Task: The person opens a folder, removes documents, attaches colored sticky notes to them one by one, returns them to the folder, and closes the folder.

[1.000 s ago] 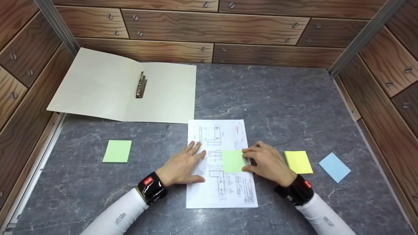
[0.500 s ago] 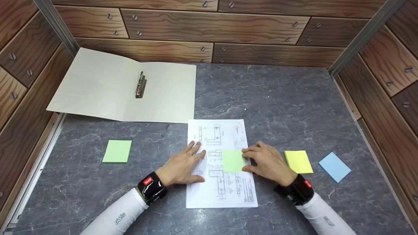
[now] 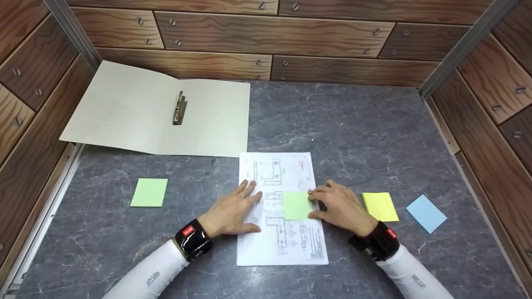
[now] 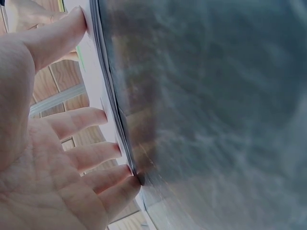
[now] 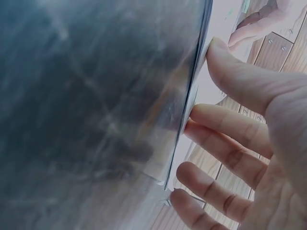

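Observation:
A small stack of white sheets with printed technical drawings (image 3: 272, 249) lies in front of me, and a green sticky note (image 3: 296, 205) sits on its right half. My left hand (image 3: 232, 211) rests spread on the sheets' left side; its fingertips and thumb touch the paper in the left wrist view. My right hand (image 3: 338, 207) touches the note's right edge, thumb near the lower corner and fingers near the upper one. In the right wrist view, the thumb (image 5: 235, 72) and first fingers touch the surface at the sheets' edge, apart from each other, while the remaining fingers hang off it.
An open cream folder (image 3: 208, 124) with a metal clip (image 3: 179, 110) lies at the back left. A green sticky pad (image 3: 149, 192) is on the left. To the right are a yellow pad (image 3: 380, 206) and a blue pad (image 3: 426, 213). Wood-patterned walls (image 3: 274, 35) enclose the table.

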Action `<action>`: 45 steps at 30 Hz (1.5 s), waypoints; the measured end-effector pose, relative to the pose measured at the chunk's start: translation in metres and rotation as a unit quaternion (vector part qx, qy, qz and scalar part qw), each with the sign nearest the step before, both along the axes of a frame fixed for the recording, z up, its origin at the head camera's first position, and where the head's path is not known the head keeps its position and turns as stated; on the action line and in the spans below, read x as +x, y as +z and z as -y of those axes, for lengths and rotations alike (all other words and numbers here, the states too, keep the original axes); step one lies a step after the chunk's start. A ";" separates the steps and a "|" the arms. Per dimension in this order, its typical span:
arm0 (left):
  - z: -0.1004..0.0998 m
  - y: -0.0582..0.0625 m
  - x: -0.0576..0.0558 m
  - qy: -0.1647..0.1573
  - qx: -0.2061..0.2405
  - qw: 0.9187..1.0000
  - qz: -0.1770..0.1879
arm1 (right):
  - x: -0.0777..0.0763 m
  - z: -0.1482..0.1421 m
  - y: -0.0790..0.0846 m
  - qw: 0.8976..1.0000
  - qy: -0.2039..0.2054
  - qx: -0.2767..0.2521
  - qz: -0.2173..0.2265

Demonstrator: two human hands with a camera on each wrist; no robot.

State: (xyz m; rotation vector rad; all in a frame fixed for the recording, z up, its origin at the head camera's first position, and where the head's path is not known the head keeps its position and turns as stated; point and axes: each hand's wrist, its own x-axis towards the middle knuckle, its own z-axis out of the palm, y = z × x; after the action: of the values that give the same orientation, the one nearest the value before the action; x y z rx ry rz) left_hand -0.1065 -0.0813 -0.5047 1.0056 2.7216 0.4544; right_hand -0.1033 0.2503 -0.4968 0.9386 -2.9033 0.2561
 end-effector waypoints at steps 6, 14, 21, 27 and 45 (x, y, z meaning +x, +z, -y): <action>0.001 0.000 -0.001 -0.002 0.009 1.000 0.003 | 0.002 -0.001 0.002 0.998 -0.016 -0.035 0.041; 0.000 -0.001 -0.001 -0.003 0.002 1.000 0.002 | 0.008 0.000 0.004 0.985 -0.080 -0.136 0.066; 0.000 0.000 -0.001 -0.006 -0.002 1.000 -0.002 | 0.016 0.005 0.005 0.974 -0.180 -0.112 0.080; 0.000 0.001 0.000 -0.005 -0.007 1.000 0.002 | 0.020 0.011 0.002 0.969 -0.201 -0.078 0.123; -0.001 -0.001 -0.001 -0.009 -0.008 1.000 -0.013 | 0.022 0.017 0.001 0.968 -0.183 -0.100 0.139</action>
State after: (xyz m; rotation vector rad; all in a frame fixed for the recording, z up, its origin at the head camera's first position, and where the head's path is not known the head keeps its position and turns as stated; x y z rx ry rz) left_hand -0.1073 -0.0807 -0.5053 1.0386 2.7327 0.4189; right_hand -0.0816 0.2337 -0.4962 0.3482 -3.1440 0.6846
